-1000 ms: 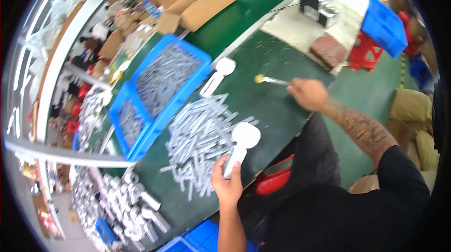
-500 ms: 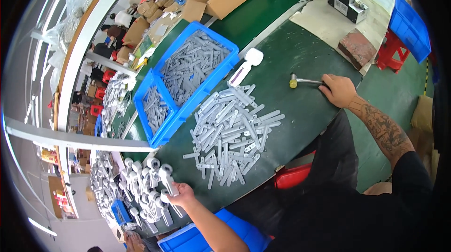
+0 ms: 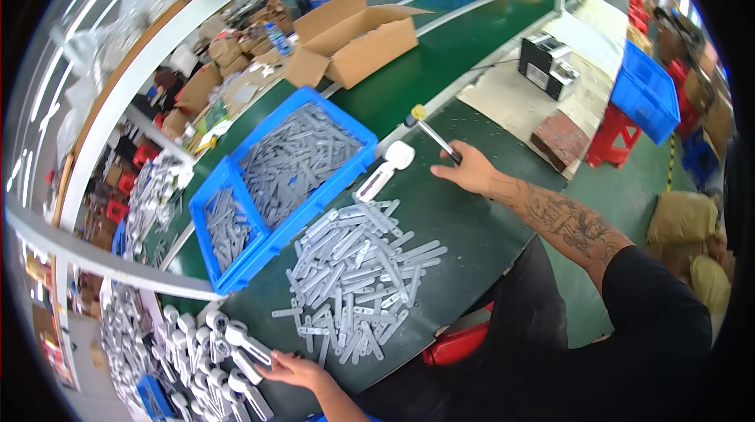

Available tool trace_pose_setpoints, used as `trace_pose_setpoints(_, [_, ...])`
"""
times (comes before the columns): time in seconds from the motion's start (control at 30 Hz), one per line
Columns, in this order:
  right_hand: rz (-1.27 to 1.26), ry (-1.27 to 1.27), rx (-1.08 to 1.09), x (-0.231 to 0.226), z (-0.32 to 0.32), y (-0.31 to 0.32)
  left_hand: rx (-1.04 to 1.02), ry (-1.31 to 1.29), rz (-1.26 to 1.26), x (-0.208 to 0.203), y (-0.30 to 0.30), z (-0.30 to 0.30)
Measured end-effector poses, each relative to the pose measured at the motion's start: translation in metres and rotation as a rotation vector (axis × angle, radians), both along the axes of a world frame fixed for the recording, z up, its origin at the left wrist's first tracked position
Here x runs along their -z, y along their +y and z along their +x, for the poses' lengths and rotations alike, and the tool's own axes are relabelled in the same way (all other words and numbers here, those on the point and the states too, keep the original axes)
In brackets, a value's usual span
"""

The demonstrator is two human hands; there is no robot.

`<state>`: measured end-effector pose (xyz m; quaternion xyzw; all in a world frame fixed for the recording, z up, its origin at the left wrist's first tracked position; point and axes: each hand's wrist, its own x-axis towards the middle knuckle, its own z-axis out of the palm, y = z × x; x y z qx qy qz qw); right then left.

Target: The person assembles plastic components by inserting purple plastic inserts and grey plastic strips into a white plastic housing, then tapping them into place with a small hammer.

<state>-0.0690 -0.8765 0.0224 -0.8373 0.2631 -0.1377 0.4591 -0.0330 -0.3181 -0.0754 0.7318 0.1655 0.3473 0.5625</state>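
Note:
My right hand [image 3: 472, 170] holds a small hammer with a yellow head [image 3: 418, 114] by its dark grip, the head pointing away to the far left. To the left of it lies a single white handheld device [image 3: 377, 180] with a round head and a dark slot, beside the crate. My left hand [image 3: 297, 372] is at the front left, its fingers on the handle end of another white round-headed device [image 3: 250, 343]. That device lies at the edge of a heap of similar devices [image 3: 200, 359]. Between my hands spreads a pile of flat grey strips [image 3: 354, 272].
A divided blue crate [image 3: 279, 237] full of grey strips stands behind the pile. Beyond are an open cardboard box [image 3: 373, 52], a black machine [image 3: 544, 66] and a reddish block [image 3: 560, 137]. A white post crosses the left side. Blue bin [image 3: 645, 92] on a red stool at right.
The view has shifted. My right hand has moved the hammer away from me and to the left, toward the single device. My left hand has slid slightly along the device's handle toward its end.

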Motion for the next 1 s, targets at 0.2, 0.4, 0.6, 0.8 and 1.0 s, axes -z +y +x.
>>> trace_pose_setpoints(0.2, [-0.159,0.01,0.062,0.012,0.102,0.009,-0.009,0.048,0.163,-0.027,-0.033,0.002])
trace_pose_setpoints(0.4, [-0.249,0.099,0.071,0.011,0.105,-0.006,0.005,0.1,0.174,-0.022,-0.025,-0.001])
trace_pose_setpoints(0.6, [-0.279,0.226,0.145,0.0,0.042,-0.062,0.069,0.068,0.266,-0.015,-0.022,0.002])
trace_pose_setpoints(0.8, [-0.23,0.3,0.043,0.002,-0.049,-0.082,0.176,0.087,0.202,-0.016,-0.023,-0.001])
trace_pose_setpoints(1.0, [-0.207,0.35,-0.001,-0.017,-0.126,-0.059,0.243,0.134,0.241,-0.016,-0.027,-0.008])
